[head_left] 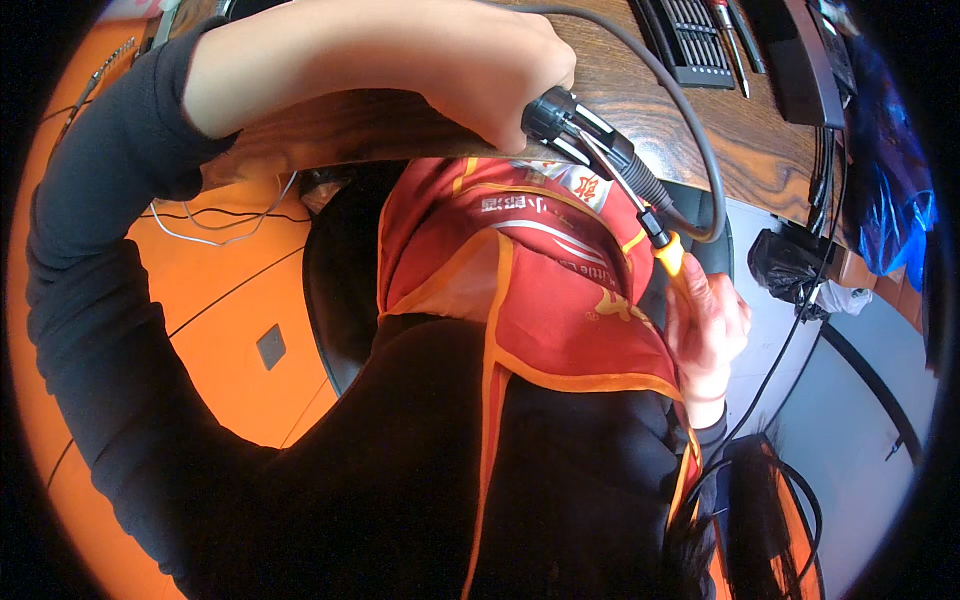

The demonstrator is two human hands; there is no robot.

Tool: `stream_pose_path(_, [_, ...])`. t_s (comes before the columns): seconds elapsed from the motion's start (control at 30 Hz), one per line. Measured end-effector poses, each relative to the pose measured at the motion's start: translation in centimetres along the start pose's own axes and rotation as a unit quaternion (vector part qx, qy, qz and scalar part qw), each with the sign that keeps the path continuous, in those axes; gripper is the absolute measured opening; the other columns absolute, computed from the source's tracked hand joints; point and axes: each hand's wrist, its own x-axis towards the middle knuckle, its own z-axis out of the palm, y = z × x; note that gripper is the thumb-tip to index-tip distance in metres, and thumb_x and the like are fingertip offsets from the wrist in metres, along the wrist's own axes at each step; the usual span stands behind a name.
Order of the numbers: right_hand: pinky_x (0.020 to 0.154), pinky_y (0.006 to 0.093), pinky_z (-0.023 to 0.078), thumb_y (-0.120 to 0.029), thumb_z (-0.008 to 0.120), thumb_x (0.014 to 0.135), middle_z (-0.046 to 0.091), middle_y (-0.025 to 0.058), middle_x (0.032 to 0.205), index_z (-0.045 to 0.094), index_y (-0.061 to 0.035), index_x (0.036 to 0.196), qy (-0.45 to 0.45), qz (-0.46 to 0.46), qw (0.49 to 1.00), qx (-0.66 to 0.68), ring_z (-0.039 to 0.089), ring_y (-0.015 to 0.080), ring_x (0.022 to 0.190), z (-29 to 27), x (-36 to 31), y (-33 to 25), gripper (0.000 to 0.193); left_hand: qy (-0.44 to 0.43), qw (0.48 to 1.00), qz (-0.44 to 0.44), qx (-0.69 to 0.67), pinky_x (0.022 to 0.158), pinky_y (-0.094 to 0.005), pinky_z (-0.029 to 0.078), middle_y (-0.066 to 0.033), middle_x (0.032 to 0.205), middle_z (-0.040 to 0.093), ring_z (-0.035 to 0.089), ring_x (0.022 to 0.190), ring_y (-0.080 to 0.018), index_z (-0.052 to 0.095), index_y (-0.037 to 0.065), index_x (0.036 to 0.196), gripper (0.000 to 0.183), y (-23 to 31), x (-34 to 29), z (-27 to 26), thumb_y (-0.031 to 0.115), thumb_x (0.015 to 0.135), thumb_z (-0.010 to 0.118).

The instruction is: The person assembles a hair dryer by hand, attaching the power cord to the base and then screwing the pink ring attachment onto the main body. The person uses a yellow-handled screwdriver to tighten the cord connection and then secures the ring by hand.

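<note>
My left hand (515,75) is closed around one end of a black cylindrical cable connector (548,116), just over the table's near edge. Pale strips show along its open frame, and a ribbed sleeve (640,178) leads into a thick grey cable (690,100) that loops up and back across the table. Lower right, my right hand (712,325) grips the yellow handle of a screwdriver (668,255). Its metal shaft runs up to the open side of the connector; whether the tip touches a screw there cannot be made out.
On the wooden table (760,150) lie a black bit set (692,42), a red-handled screwdriver (733,40) and a dark box (795,65). Blue plastic (890,170) and a black bag (785,265) are at the right. A red apron (575,330) covers my lap.
</note>
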Motion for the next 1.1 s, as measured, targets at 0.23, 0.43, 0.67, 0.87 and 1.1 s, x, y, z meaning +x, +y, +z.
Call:
stream_pose_path(0.23, [0.050, 0.0293, 0.040, 0.002, 0.067, 0.065, 0.049, 0.0071, 0.063, 0.060, -0.0030, 0.110, 0.013, 0.000, 0.999, 0.050, 0.049, 0.0217, 0.051, 0.5, 0.4, 0.0, 0.046, -0.054, 0.994, -0.095, -0.029, 0.055, -0.0387, 0.044, -0.0212, 0.067, 0.060, 0.058, 0.060, -0.0349, 0.062, -0.002, 0.073, 0.021, 1.7, -0.2, -1.8, 0.018, 0.069, 0.066])
stream_pose_path(0.43, [0.050, 0.0291, 0.040, 0.000, 0.067, 0.067, 0.050, 0.0081, 0.065, 0.060, -0.0024, 0.109, 0.021, 0.005, 0.999, 0.045, 0.050, 0.0229, 0.052, 0.7, 0.5, 0.0, 0.043, -0.060, 0.994, -0.073, -0.057, 0.055, -0.0382, 0.044, -0.0210, 0.068, 0.061, 0.058, 0.060, -0.0337, 0.062, -0.003, 0.073, 0.023, 2.2, -0.3, -2.1, 0.020, 0.070, 0.066])
stream_pose_path(0.67, [0.042, 0.0278, 0.039, -0.001, 0.074, 0.062, 0.047, 0.0039, 0.063, 0.059, -0.0040, 0.108, 0.022, -0.010, 0.998, 0.053, 0.046, 0.0170, 0.047, 0.8, 1.0, 0.7, 0.049, -0.024, 0.999, -0.040, -0.015, 0.055, -0.0379, 0.044, -0.0212, 0.069, 0.061, 0.058, 0.061, -0.0331, 0.064, -0.003, 0.076, 0.024, 2.8, -1.1, -1.8, 0.020, 0.071, 0.067])
stream_pose_path(0.87, [0.043, 0.0291, 0.041, -0.001, 0.078, 0.062, 0.055, 0.0094, 0.065, 0.056, -0.0014, 0.101, 0.022, -0.052, 0.997, -0.045, 0.053, 0.0216, 0.049, 0.0, 1.3, 1.1, 0.045, -0.089, 0.987, -0.131, -0.010, 0.056, -0.0383, 0.045, -0.0222, 0.072, 0.061, 0.059, 0.063, -0.0336, 0.064, -0.004, 0.078, 0.022, 3.0, 0.1, -2.5, 0.017, 0.071, 0.066])
stream_pose_path(1.1, [0.043, 0.0287, 0.042, -0.003, 0.079, 0.062, 0.056, 0.0100, 0.066, 0.051, -0.0009, 0.102, 0.013, -0.090, 0.995, -0.042, 0.054, 0.0209, 0.049, -0.4, 2.4, 1.8, 0.048, -0.029, 0.999, -0.035, 0.005, 0.059, -0.0389, 0.046, -0.0226, 0.075, 0.061, 0.059, 0.067, -0.0349, 0.063, -0.005, 0.079, 0.020, 1.3, -0.7, -1.6, 0.013, 0.069, 0.065])
